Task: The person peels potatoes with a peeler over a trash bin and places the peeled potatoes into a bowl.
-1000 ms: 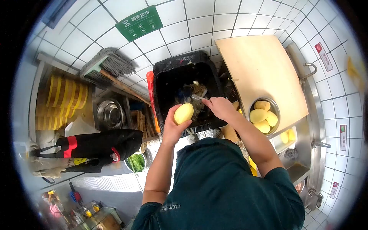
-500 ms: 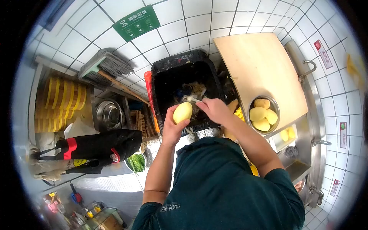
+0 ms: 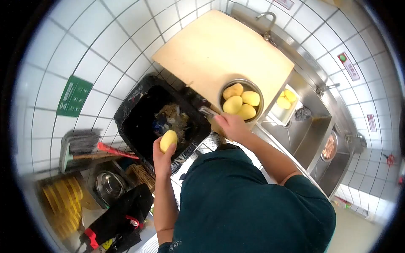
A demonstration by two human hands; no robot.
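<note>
A peeled yellow potato (image 3: 168, 141) is gripped in my left hand (image 3: 162, 157), above the near side of a black bin (image 3: 141, 90) with scraps in it. My right hand (image 3: 231, 125) is closed round a peeler (image 3: 207, 111), its head pointing left over the bin's right edge. Just beyond that hand, a steel bowl (image 3: 262, 101) holds several potatoes (image 3: 232, 105); one at the back looks browner than the others. The bowl rests at the near corner of a pale wooden board (image 3: 219, 46).
Right of the board are steel sinks (image 3: 295, 130) with faucets (image 3: 268, 29). One contains a white tray (image 3: 278, 116) of peeled potatoes and a scouring pad (image 3: 303, 113). A mop (image 3: 82, 143), yellow-striped boards (image 3: 63, 198) and a black apron (image 3: 122, 211) are at the left.
My view has turned right, bringing more of the sinks in. My right hand with the peeler has moved away from the potato towards the bowl. My left hand still holds the potato.
</note>
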